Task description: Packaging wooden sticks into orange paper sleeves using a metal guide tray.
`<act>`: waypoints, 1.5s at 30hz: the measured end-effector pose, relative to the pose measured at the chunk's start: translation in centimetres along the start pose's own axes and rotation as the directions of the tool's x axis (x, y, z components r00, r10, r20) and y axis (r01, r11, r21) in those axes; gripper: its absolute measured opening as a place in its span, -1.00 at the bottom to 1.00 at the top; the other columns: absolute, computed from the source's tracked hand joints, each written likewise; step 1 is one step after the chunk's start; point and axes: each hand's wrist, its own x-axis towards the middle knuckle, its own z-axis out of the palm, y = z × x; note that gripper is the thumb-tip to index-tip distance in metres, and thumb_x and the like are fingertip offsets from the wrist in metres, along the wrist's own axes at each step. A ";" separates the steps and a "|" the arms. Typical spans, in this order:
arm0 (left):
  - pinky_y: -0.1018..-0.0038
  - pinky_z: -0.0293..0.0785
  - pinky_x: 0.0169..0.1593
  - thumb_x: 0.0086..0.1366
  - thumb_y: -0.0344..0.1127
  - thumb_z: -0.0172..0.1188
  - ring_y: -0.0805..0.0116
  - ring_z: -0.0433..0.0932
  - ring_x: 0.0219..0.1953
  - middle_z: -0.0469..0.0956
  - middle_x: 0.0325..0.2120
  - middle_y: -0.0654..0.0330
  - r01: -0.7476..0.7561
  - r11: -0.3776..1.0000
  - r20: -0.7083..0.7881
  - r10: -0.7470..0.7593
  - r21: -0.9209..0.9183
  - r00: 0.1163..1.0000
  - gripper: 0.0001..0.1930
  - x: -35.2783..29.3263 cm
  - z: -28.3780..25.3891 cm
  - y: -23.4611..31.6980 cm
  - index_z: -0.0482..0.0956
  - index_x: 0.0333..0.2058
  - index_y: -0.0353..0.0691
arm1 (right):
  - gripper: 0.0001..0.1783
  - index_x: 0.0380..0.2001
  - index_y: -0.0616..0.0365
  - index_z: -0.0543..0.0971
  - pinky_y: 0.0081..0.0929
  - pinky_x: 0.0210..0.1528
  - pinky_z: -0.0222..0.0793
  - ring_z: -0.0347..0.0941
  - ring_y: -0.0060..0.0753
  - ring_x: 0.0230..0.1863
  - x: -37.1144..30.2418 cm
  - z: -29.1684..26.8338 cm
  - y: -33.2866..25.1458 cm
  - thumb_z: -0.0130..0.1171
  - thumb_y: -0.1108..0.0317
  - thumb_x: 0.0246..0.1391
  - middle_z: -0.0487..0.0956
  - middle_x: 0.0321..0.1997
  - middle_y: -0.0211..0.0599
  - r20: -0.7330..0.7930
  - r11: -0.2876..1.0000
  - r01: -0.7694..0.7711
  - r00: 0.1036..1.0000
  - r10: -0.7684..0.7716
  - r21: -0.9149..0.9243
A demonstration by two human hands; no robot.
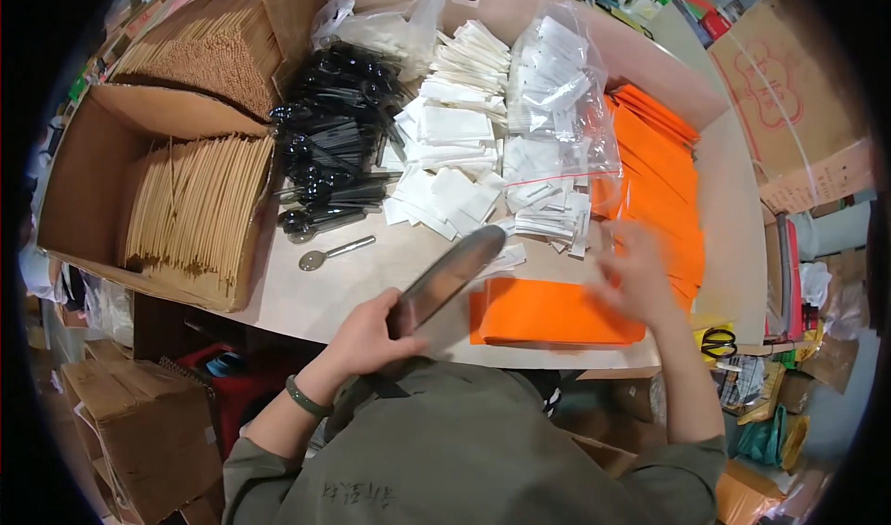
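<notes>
My left hand (371,332) is closed on a long, flat, dark glossy thing with a rounded end (453,276), tilted up to the right; its exact kind I cannot make out. Motion blurs my right hand (633,270), which is over the right end of a stack of orange sleeves (561,313) at the table's front edge. Just beyond the right hand lie small white packets (554,220). More orange sleeves (657,186) fan out at the right. Alone on the table, left of the dark thing, rests a single spoon (336,253).
Thin wooden sticks (195,205) fill a cardboard box (79,191) at left; another box of sticks (200,56) stands behind. Black-wrapped spoons (334,135) are heaped beside white flat packets (455,135). A clear bag (557,79) holds more packets. A low wall (650,38) borders the table.
</notes>
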 end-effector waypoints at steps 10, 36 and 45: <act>0.37 0.48 -0.14 0.01 -0.38 0.32 0.32 0.54 -0.24 0.55 -0.30 0.11 -0.145 0.984 0.315 0.171 -0.104 0.933 -0.58 1.0 2.8 2.9 0.44 -0.14 -0.34 | -0.56 -0.37 0.27 0.52 -0.06 -0.01 0.37 0.48 0.07 -0.01 3.1 3.5 -12.4 0.23 0.02 0.14 0.55 -0.16 0.00 0.136 0.972 0.087 0.984 -0.119 0.220; 0.15 0.43 0.12 0.11 -0.13 0.43 -0.07 0.51 0.03 0.55 -0.04 -0.02 -0.359 0.781 -0.223 0.524 0.512 0.822 -0.46 0.0 -2.5 -4.1 0.55 0.01 -0.27 | -0.80 -0.40 0.20 0.54 -0.17 -0.07 0.42 0.49 0.05 -0.08 8.9 8.5 -3.9 0.33 0.36 -0.08 0.56 -0.27 -0.10 0.346 0.925 -0.251 0.927 0.145 0.284; 0.20 0.49 0.00 0.12 -0.41 0.32 -0.04 0.55 -0.08 0.58 -0.13 0.05 -0.104 0.822 -0.549 0.462 0.560 0.697 -0.69 -1.0 -6.1 -8.0 0.61 -0.12 -0.24 | -0.82 -0.41 0.19 0.67 -0.14 -0.20 0.45 0.54 0.04 -0.26 10.3 6.9 -6.1 0.31 0.29 -0.01 0.58 -0.41 -0.06 0.337 0.974 -0.164 0.936 0.103 0.159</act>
